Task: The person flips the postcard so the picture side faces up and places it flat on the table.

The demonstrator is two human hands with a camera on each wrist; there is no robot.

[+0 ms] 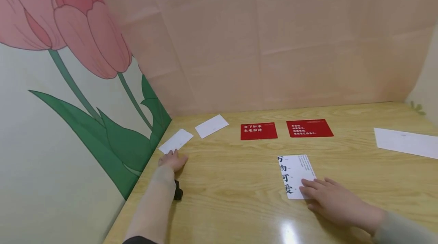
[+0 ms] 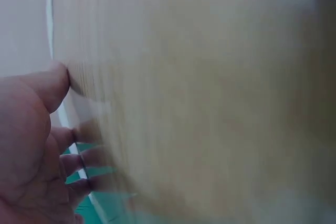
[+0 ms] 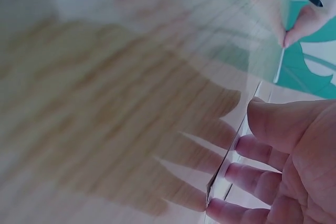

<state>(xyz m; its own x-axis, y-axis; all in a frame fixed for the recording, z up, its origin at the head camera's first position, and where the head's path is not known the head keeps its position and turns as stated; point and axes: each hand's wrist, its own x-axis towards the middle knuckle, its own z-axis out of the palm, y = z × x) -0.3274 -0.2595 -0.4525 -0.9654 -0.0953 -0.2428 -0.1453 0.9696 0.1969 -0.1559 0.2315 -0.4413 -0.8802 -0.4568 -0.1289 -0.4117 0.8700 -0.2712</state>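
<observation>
My left hand (image 1: 173, 161) reaches to the table's left side, its fingertips at the near edge of a blank white card (image 1: 176, 141). In the left wrist view the thumb and fingers (image 2: 62, 136) are spread, with the fingertips down at the tabletop. On the right, my right hand (image 1: 337, 200) rests its fingertips on the lower right corner of a white card with large black characters (image 1: 295, 175). The right wrist view has its fingers (image 3: 257, 179) extended and apart at the thin edge of that card, the thumb separate. Both cards lie flat.
Further back lie another white card (image 1: 211, 126), a red card with white text (image 1: 258, 131) and a second red card (image 1: 309, 128). A long white card (image 1: 407, 142) lies far right. A tulip-painted wall (image 1: 92, 46) borders the wooden table (image 1: 226, 183) on the left.
</observation>
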